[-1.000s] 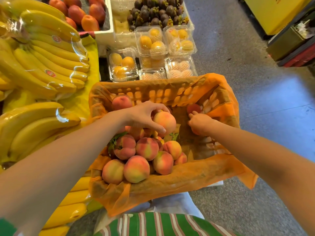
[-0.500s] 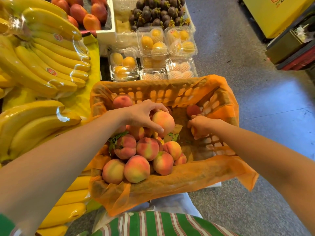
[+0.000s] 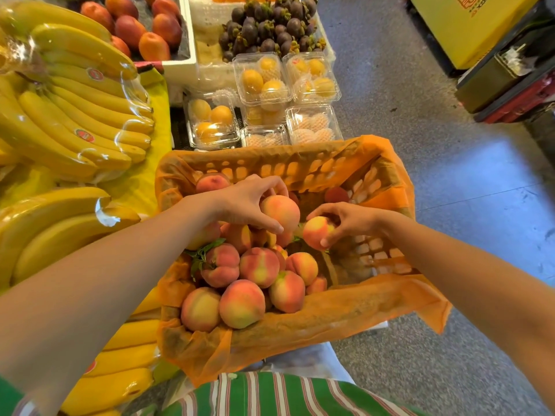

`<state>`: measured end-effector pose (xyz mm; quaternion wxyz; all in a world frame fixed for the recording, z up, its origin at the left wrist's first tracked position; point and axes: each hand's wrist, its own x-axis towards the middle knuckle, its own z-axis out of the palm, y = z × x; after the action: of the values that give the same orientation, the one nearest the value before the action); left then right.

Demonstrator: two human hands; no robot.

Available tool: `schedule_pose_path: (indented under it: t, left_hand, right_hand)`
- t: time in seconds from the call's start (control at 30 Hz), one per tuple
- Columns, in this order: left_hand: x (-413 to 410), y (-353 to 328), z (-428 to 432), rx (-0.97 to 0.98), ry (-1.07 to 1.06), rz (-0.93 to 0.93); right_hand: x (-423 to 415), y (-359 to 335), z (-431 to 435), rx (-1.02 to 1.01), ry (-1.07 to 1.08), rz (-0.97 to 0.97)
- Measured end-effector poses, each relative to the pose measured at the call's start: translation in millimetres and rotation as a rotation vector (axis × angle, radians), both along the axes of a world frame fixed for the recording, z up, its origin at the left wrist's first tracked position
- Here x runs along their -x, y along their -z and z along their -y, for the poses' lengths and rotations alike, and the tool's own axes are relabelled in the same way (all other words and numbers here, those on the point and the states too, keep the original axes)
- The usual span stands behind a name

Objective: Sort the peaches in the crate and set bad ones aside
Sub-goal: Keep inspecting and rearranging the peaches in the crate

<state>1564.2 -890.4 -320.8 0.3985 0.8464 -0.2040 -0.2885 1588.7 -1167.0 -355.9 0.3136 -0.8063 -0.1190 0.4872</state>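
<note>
Fingers (image 3: 264, 221) of the left hand (image 3: 243, 202) curl over a large peach (image 3: 280, 212) on top of the pile, gripping it. Just beside it, the right hand (image 3: 353, 220) pinches a smaller peach (image 3: 316, 232) between thumb and fingertips. Both fruits are over the middle of the crate (image 3: 285, 167), which is lined with orange netting (image 3: 345, 313). The other peaches (image 3: 258, 267) heap against its left and near sides. A redder one (image 3: 338, 195) lies by the far-right wall. Bananas (image 3: 78, 115) lie left of the crate, and clear boxes (image 3: 264, 79) of yellow fruit stand beyond its far edge.
</note>
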Motion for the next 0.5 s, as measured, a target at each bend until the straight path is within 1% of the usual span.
schedule_pose_path:
  t: [0.1, 0.2, 0.37, 0.5]
  left_hand:
    - [-4, 1, 2, -0.026, 0.025, -0.010]
    - [-7, 0, 7, -0.015, 0.065, -0.018]
    - [-15, -1, 10, 0.045, 0.093, -0.071]
    - [-19, -5, 11, 0.087, 0.207, -0.090]
  right_hand:
    - [4, -7, 1, -0.114, 0.084, -0.026]
    - [11, -13, 5, -0.168, 0.173, -0.063]
    - [25, -18, 13, -0.197, 0.329, -0.064]
    - [38, -28, 12, -0.198, 0.408, -0.065]
